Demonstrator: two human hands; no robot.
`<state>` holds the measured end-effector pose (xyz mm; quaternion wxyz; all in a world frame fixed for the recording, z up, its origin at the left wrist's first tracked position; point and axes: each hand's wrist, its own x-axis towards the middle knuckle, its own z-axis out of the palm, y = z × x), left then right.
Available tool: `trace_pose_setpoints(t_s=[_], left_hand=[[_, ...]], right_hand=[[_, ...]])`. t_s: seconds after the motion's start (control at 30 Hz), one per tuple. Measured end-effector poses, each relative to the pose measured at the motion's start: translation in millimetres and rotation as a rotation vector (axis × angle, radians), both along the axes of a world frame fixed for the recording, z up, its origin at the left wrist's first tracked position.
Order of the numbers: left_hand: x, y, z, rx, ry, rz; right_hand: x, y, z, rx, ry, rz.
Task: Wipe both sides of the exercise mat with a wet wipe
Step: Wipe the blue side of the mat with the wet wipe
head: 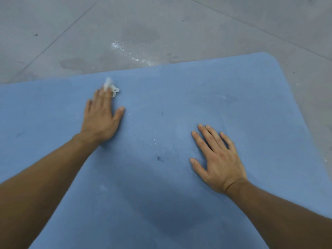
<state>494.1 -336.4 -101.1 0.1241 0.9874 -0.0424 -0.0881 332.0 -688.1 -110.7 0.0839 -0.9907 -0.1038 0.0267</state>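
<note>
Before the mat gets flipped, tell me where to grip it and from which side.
Best take the mat by its rounded far right corner, coming in from the floor on the right. It lies flat, so only an edge offers a way under, and that corner is bare: the left hand presses the wipe and the right hand lies flat, both farther in.

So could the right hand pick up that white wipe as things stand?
Probably not cleanly. The wet wipe is pinned to the mat under the left hand, beneath its straight fingers; only its far end shows. The right hand lies flat, well apart.
</note>
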Motion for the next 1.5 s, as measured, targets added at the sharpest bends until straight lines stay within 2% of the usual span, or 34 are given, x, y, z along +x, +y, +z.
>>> trace_pose_setpoints(t_s=[0.13,0.23,0.3,0.4,0.67,0.77,0.87,1.1,1.2,1.27,1.5], left_hand=[[-8.6,-97.7,3.3,-0.04,-0.012,-0.471],[-21.5,-147.2,4.0,0.024,0.006,-0.566],[-17.2,-140.9,1.1,0.06,-0.026,-0.582],[1.4,-98.5,-3.1,0.048,-0.043,-0.479],[30.0,38.6,-1.9,0.072,-0.041,0.076],[30.2,65.3,0.4,0.063,-0.022,0.202],[36.3,38.2,3.5,-0.02,-0.034,0.129],[24.3,-113.1,4.6,-0.045,0.025,-0.342],[24.2,-99.6,5.7,-0.009,-0.002,-0.385],[31.3,-62.3,2.4,-0.014,-0.01,-0.276],[38.9,82.3,3.6,0.046,-0.044,0.306]], right_hand=[[0.9,0.3,0.7,0.003,-0.003,0.0],[1.6,0.7,1.0,-0.007,-0.002,0.004],[1.5,0.5,0.9,-0.011,-0.002,0.004],[1.6,0.3,0.8,-0.006,0.002,0.001],[1.0,-0.3,0.4,0.002,-0.004,0.004],[1.6,-0.2,-0.5,0.003,-0.005,0.006],[1.3,0.1,0.2,0.002,-0.006,0.009],[2.0,1.0,1.1,-0.012,-0.021,0.007],[2.1,0.7,0.7,-0.013,-0.022,0.009],[1.8,-0.3,0.4,-0.01,-0.02,0.007],[1.9,0.0,-0.2,0.0,-0.019,0.007]])
